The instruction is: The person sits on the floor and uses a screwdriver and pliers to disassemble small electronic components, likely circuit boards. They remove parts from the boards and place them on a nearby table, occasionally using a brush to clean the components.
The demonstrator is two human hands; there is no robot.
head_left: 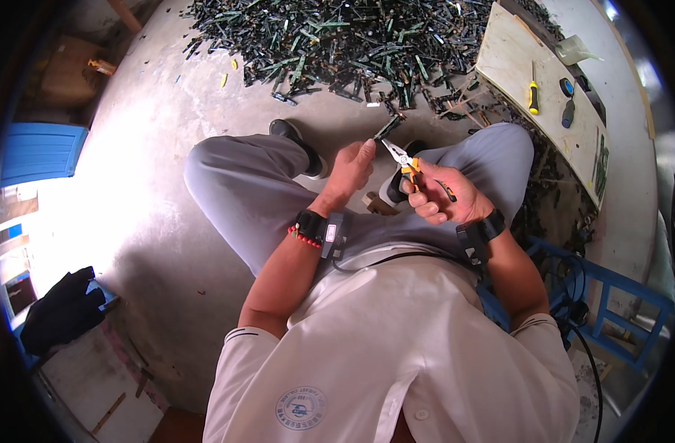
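My left hand [350, 173] is closed, its thumb uppermost, on the near end of a narrow dark green circuit board strip [388, 128]. The strip points up and to the right, away from me. My right hand [456, 196] grips a pair of pliers [410, 168] with orange and black handles. Their bright metal jaws point at the strip just beside my left thumb. Whether the jaws touch the strip, I cannot tell. Both hands are held between my knees.
A large heap of circuit board strips [330, 44] covers the floor ahead. At right, a pale board [515, 66] bears a yellow-black screwdriver [533, 96] and a dark-handled tool [568, 114]. A blue frame [618, 295] with cables stands at lower right. Dark cloth [64, 314] lies left.
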